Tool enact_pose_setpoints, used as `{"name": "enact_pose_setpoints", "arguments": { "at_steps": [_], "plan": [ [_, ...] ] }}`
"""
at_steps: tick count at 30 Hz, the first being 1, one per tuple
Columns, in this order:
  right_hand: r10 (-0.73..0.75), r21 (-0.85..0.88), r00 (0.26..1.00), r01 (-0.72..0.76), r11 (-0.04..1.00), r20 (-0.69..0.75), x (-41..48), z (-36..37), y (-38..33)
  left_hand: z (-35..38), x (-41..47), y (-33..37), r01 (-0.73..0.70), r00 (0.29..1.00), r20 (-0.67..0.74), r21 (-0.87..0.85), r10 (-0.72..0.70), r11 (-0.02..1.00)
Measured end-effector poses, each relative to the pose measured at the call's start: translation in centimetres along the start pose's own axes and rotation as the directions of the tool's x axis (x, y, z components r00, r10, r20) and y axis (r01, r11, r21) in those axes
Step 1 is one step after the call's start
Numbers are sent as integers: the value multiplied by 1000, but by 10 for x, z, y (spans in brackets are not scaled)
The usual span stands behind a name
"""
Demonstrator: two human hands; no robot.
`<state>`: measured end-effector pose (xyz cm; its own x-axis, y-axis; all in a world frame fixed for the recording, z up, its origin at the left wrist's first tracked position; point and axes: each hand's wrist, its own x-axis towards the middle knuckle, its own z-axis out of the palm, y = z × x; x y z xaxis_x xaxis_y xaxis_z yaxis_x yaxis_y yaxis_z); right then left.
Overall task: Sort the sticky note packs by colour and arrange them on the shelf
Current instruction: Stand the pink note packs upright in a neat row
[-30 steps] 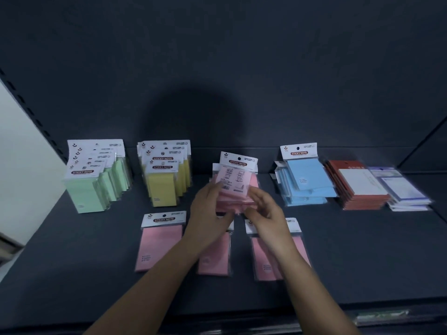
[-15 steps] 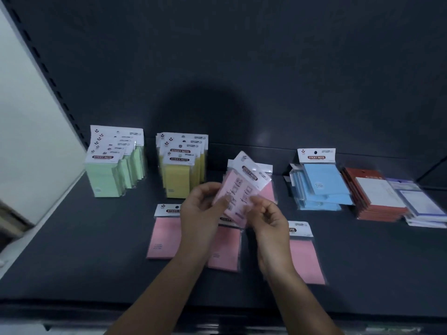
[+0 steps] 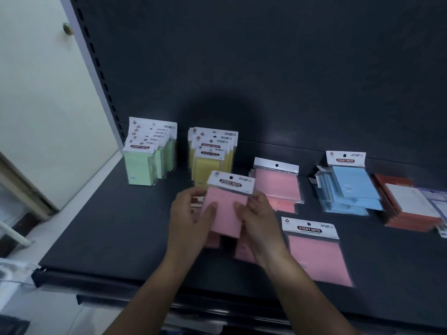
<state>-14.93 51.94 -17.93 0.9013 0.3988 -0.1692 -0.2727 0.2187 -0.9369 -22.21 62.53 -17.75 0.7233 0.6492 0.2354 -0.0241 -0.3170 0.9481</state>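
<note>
Both hands hold one pink sticky note pack (image 3: 226, 209) upright above the dark shelf (image 3: 101, 233), front label facing me. My left hand (image 3: 191, 218) grips its left edge and my right hand (image 3: 257, 218) grips its right edge. A leaning pile of pink packs (image 3: 278, 182) stands behind it. Another pink pack (image 3: 316, 252) lies flat at the right front, and more pink packs lie partly hidden under my hands. Green packs (image 3: 145, 163) stand at the back left, with yellow packs (image 3: 212, 155) next to them. Blue packs (image 3: 350, 187) are piled to the right.
Red-edged notepads (image 3: 408, 206) and purple-white pads (image 3: 437, 204) lie at the far right. A slotted shelf upright (image 3: 96, 64) and a white door (image 3: 43, 93) border the left side. The shelf's front edge (image 3: 169, 293) runs below my forearms.
The held pink pack has turned from its back, tilted, to its front label facing me, and has come lower and toward the front. The view has shifted left.
</note>
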Motion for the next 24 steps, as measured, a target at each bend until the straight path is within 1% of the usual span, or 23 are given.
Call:
{"name": "enact_pose_setpoints", "arguments": {
  "at_steps": [1, 3, 4, 6, 7, 9, 12, 15, 17, 19, 21, 23, 24],
  "plan": [
    [6, -59, 1000, -5, 998, 31, 1, 5, 3, -5, 3, -5, 79, 996, 41, -50, -77, 996],
    [-11, -217, 997, 29, 976, 80, 4, 14, 8, -15, 8, -11, 100, 994, 38, -43, -98, 994],
    [-37, -324, 995, 65, 944, 93, 4, 17, 10, -18, 10, -14, 96, 995, 21, -23, -96, 995],
    [-81, -530, 991, 125, 839, 106, 4, 21, 13, -24, 10, -20, 119, 993, 12, 21, -119, 993],
    [-94, -607, 990, 139, 783, 106, 4, 22, 15, -26, 10, -23, 133, 991, 18, 46, -134, 990],
    [-129, -701, 985, 170, 693, 110, 3, 23, 15, -28, 9, -28, 134, 990, 26, 108, -138, 985],
    [-171, -768, 976, 210, 605, 132, 4, 23, 16, -28, 8, -32, 122, 991, 31, 195, -131, 973],
    [-127, -834, 984, 172, 525, 123, 5, 22, 16, -30, 9, -34, 151, 986, 38, 221, -163, 964],
    [-139, -843, 982, 185, 506, 131, 3, 21, 14, -30, 11, -32, 128, 990, 19, 256, -138, 958],
    [-241, -816, 961, 245, 523, 133, 3, 16, 7, -23, 15, -25, 49, 999, -3, 333, -51, 942],
    [-391, -793, 916, 301, 529, 87, 4, 5, -5, -11, 18, -17, -40, 999, 18, 359, 36, 932],
    [-510, -777, 860, 318, 544, -5, 7, -15, -19, 4, 19, -6, -105, 992, 101, 306, 78, 946],
    [-542, -780, 838, 298, 550, -62, 9, -27, -25, 14, 20, -3, -130, 984, 154, 282, 89, 951]
  ]
}}
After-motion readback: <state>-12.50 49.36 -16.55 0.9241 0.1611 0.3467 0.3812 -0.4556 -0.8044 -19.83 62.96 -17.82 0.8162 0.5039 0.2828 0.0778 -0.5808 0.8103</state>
